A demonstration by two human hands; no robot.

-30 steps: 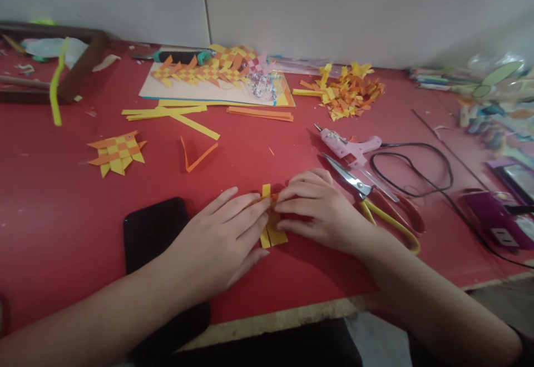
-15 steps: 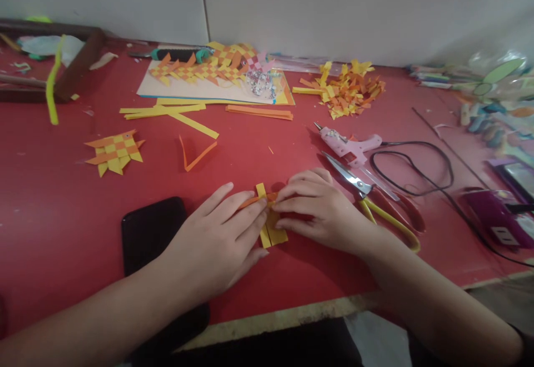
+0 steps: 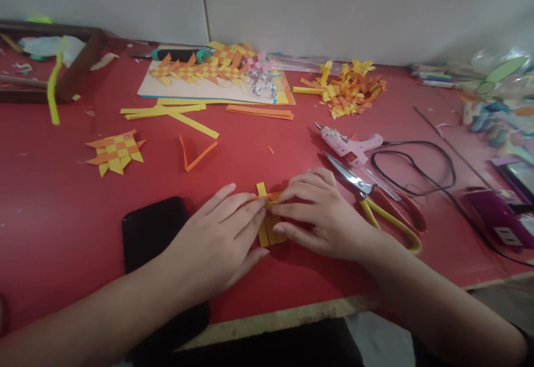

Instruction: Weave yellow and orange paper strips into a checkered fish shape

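Observation:
Both hands work at a small weave of yellow paper strips [image 3: 262, 236] lying flat on the red table, with an orange paper strip [image 3: 274, 195] crossing them. My left hand [image 3: 227, 225] holds the weave down from the left, its fingertips pressed on the strips and its thumb apart. From the right, my right hand [image 3: 315, 208] has bent fingers closed on the strips' upper right part. The fingertips hide much of the crossing. A finished woven paper fish [image 3: 115, 152] lies at the left. A folded orange strip [image 3: 198, 158] rests above my left hand.
A black phone [image 3: 152, 233] lies partly under my left forearm. Scissors [image 3: 362, 186] and a pink glue gun [image 3: 348, 143] with its cord are at the right. Behind are loose yellow strips [image 3: 167, 110], orange strips [image 3: 259, 112], and a pile of paper scraps [image 3: 352, 89].
My right hand has shifted slightly left, its fingers a little more bent over the strips. My left hand has barely moved.

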